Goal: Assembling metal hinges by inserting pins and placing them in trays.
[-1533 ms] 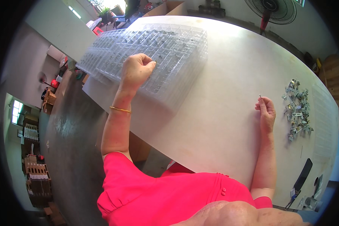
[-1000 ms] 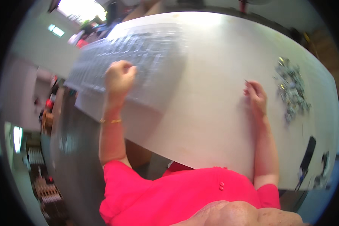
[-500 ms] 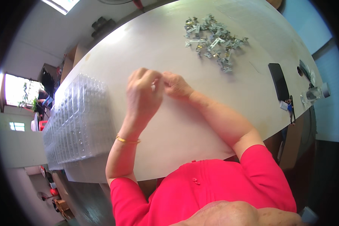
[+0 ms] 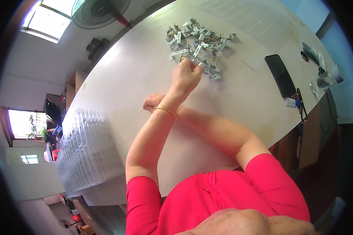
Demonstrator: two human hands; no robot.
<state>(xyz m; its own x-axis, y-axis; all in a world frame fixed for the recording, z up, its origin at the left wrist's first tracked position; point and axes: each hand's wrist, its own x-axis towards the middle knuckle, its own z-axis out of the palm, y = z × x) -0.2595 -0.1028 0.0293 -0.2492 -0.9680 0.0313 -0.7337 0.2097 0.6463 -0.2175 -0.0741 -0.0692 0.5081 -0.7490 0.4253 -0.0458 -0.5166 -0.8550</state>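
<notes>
A loose heap of small metal brackets [image 4: 200, 33], silvery with some brass-coloured parts, lies on the far part of the table. My left hand [image 4: 185, 77], with a gold bangle at its wrist, is at the heap's near edge. Its fingers are pinched together among the brackets, and what they grip is hard to make out. My left forearm crosses over my right one. Behind the bangle my right hand [image 4: 153, 101] is closed low over the tabletop. From its fingers sticks a thin pale rod-like piece [image 4: 141, 110]; the rest of that piece is hidden.
Stacked clear plastic trays [image 4: 88, 150] stand at the table's left edge. To the right lie a black phone [image 4: 281, 76], keys [image 4: 301, 105] and a clear bottle [image 4: 325, 80]. A flat clear sheet [image 4: 255, 19] lies at the far edge; a fan [image 4: 100, 11] stands beyond.
My hands, together over the middle before, are apart now. The left has reached up and right to the brackets; the right has moved left beneath my left forearm. The whole view has shifted.
</notes>
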